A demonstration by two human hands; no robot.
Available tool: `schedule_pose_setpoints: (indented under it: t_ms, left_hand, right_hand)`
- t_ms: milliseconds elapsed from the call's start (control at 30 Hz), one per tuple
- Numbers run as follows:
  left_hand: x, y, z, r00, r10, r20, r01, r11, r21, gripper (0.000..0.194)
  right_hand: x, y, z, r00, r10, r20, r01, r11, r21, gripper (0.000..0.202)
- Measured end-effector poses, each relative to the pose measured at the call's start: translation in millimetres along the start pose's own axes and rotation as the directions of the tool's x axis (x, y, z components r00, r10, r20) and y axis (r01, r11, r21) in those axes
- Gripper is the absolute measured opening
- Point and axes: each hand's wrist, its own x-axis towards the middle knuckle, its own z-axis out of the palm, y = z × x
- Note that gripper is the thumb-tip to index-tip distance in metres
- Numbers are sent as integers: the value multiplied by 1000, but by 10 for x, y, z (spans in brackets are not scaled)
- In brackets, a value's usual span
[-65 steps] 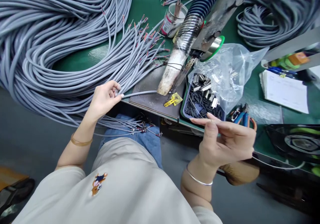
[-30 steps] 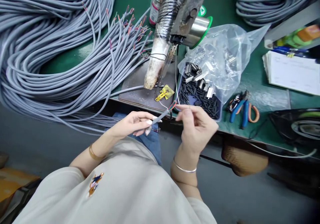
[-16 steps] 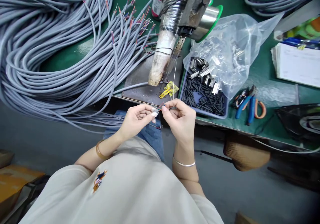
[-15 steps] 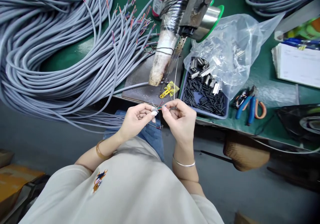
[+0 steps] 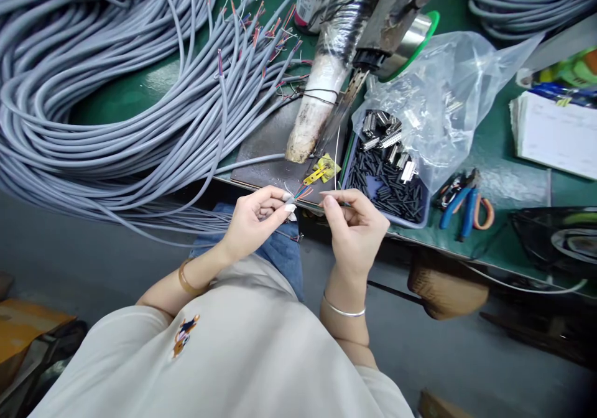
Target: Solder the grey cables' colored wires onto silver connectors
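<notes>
My left hand (image 5: 254,219) is closed in a pinch on the end of a grey cable (image 5: 290,201). From its stripped tip, thin coloured wires (image 5: 304,191), among them red, orange, blue and green, fan out to the right. A short gap separates them from my right hand (image 5: 355,225), whose thumb and forefinger are pressed together. Anything between those fingertips is too small to make out. Just beyond the wires, a yellow clip-like piece (image 5: 315,174) lies on a yellow pad (image 5: 329,167), on a dark board (image 5: 261,172) at the table edge.
Grey cables (image 5: 116,129) fill the left. A soldering iron (image 5: 352,94) is fixed beside a plastic-wrapped tube (image 5: 310,116), with a solder spool (image 5: 415,45) behind. The blue bin (image 5: 424,213) holds black sleeves and metal connectors under a plastic bag (image 5: 448,107). Pliers (image 5: 470,209) lie right.
My right hand has moved right, away from the wires, which now spread more openly. My left hand still pinches the cable. The view has shifted slightly.
</notes>
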Motion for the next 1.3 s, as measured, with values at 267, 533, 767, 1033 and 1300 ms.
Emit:
schedule_pose_setpoints:
  t_ms: [267,533,767,1033,1300]
  left_hand:
    - [12,-43,9,997,72,26,-74,991,108,17]
    - [40,-51,46,995,102,2,-101,986,136,12]
    - [59,-91,59,983,182,-4,-178,964,199,9]
    - [65,-108,57,967,253,23,-247,912,327,10]
    - [48,-129,35,913,402,67,-396,833,387,10]
  right_hand:
    - [79,-7,51,988,65,143,-81,991,111,14]
    - [61,-2,39,986,70,149,-91,986,139,11]
    - [38,-51,60,992,29,127,-40,996,80,8]
    - [36,-20,51,992,10,126,-19,997,72,7]
    - [17,-10,37,990,-46,135,43,999,25,13]
